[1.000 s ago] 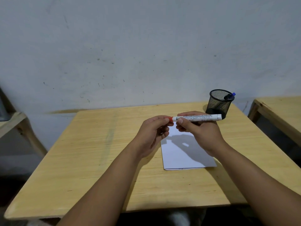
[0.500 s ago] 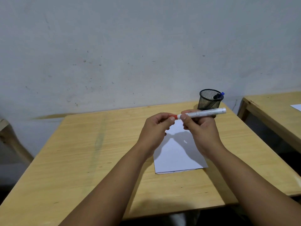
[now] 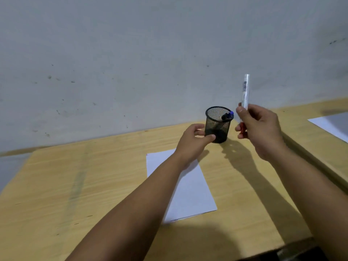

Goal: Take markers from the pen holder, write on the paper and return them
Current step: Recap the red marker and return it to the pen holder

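Note:
A black mesh pen holder [image 3: 218, 127] stands at the far edge of the wooden table [image 3: 75, 185] with a blue-capped marker [image 3: 228, 115] inside. My left hand [image 3: 194, 144] grips the holder's lower left side. My right hand [image 3: 258, 129] holds a white marker with a red cap [image 3: 245, 91] upright, red end down, just right of the holder's rim. A white sheet of paper [image 3: 190, 194] lies on the table, partly under my left forearm.
A second wooden table [image 3: 308, 132] stands close on the right with another white sheet [image 3: 331, 125] on it. A grey wall [image 3: 131, 63] rises right behind both tables.
My right hand turned the red marker from level to upright and carried it to the holder. My left hand let go of the marker's cap end and took hold of the holder.

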